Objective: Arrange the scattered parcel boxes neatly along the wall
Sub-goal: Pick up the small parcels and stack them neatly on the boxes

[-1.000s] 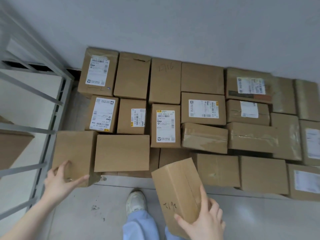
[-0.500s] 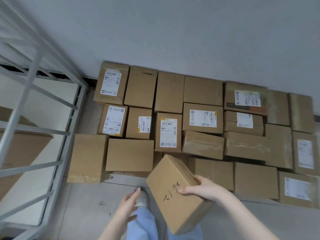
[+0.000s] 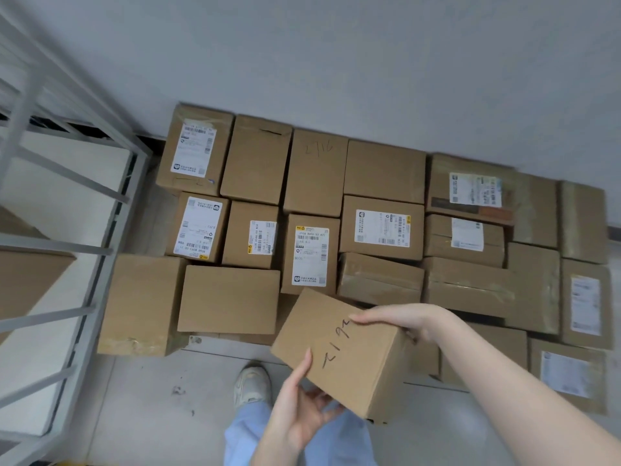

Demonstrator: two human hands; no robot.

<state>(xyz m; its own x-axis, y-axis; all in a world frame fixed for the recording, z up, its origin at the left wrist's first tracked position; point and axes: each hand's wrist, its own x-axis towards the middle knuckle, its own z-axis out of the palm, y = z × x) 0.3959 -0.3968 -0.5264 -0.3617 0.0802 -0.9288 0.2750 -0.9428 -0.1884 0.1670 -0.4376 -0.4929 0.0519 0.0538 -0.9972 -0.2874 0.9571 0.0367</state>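
Parcel box (image 3: 346, 351) (plain brown card, black marker scrawl on top, no label) hangs tilted and askew over the floor, just before the rows of stacked cartons (image 3: 379, 227). The right hand (image 3: 403, 319) grips its far edge with the fingers curled down the side. The left hand (image 3: 299, 408) pinches the near corner, thumb on top and fingers curled beneath. Placement seems in hand: next, square it to the wall (image 3: 336, 62) and lower it beside the plain front carton (image 3: 228, 299).

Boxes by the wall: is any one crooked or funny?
The hand-marked box is tilted, held above the floor by the left hand and right hand, not in a row. The plain box at front left juts out past its neighbours.
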